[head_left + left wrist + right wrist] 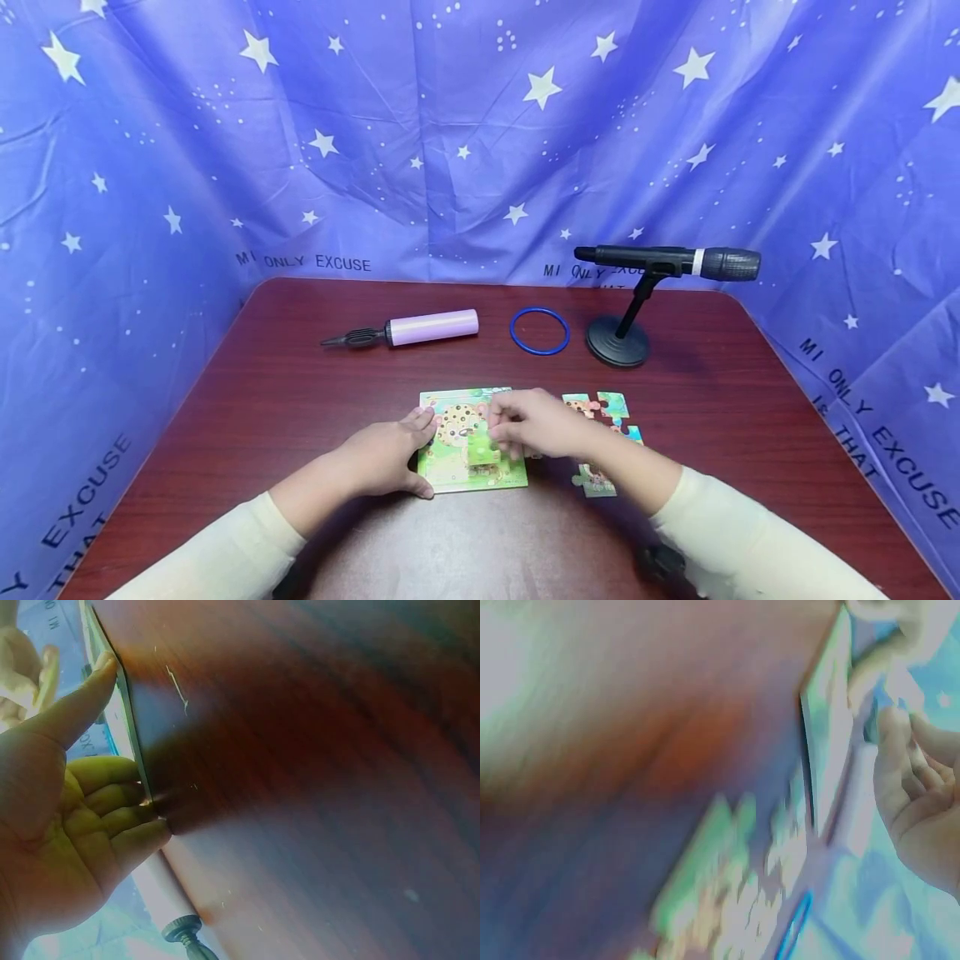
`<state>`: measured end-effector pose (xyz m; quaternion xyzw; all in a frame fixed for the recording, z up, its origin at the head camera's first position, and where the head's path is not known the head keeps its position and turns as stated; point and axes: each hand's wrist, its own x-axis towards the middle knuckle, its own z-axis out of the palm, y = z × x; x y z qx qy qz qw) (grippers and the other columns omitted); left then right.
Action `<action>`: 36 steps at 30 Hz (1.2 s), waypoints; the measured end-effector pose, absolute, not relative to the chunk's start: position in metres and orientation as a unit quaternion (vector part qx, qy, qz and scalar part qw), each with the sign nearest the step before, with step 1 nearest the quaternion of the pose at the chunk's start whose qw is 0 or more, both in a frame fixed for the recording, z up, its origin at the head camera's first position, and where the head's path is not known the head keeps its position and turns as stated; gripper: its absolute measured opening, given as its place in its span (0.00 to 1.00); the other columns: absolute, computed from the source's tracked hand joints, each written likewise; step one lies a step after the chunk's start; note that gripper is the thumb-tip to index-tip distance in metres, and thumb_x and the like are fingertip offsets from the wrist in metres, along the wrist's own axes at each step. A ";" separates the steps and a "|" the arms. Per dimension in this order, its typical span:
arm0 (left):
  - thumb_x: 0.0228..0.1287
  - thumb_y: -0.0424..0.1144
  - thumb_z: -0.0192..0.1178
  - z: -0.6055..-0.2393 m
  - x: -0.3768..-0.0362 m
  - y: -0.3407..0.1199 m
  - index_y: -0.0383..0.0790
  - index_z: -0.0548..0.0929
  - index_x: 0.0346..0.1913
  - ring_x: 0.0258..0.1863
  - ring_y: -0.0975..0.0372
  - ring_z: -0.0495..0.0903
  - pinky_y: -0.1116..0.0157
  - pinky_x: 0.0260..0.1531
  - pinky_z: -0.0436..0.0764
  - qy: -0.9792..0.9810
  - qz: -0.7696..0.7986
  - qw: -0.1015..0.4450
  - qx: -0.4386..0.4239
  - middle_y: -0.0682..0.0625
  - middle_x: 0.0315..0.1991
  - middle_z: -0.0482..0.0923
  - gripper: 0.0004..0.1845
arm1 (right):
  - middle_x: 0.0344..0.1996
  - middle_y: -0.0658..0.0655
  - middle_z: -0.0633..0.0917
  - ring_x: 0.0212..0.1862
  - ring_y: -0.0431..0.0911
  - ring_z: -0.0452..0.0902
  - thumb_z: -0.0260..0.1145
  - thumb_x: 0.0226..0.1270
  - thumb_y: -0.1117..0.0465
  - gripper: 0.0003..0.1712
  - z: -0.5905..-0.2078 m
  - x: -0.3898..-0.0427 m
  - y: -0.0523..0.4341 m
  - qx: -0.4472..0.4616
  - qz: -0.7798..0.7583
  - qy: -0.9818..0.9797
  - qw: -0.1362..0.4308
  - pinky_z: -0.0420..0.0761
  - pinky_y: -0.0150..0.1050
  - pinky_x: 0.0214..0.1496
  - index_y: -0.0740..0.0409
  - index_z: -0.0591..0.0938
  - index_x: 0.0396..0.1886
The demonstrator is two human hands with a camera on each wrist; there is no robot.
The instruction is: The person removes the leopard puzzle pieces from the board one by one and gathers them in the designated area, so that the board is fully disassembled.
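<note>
A jigsaw puzzle board with a spotted cartoon animal on light green lies on the table. My left hand rests at its left side, fingers extended on the left edge and thumb at the near edge; the left wrist view shows these fingertips against the board's side. Over the board's right half, my right hand pinches a green puzzle piece between thumb and fingers, apparently raised above the board. In the right wrist view that piece shows as a dark shape at the fingertips. The right hand hides part of the board.
Several loose puzzle pieces lie right of the board, some behind my right forearm. Farther back are a purple hand pump, a blue ring and a black microphone on a stand. A starry blue curtain surrounds the table.
</note>
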<state>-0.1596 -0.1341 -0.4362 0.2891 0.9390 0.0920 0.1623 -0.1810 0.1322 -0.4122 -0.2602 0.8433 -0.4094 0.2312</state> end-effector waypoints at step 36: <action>0.51 0.60 0.71 -0.442 -0.165 -0.142 0.39 0.65 0.73 0.75 0.51 0.58 0.50 0.70 0.65 0.931 0.156 0.154 0.293 0.45 0.77 0.55 0.50 | 0.14 0.44 0.78 0.14 0.39 0.72 0.64 0.69 0.51 0.13 -0.429 -0.159 0.202 -0.205 -0.238 0.927 0.206 0.75 0.36 0.20 0.46 0.76 0.24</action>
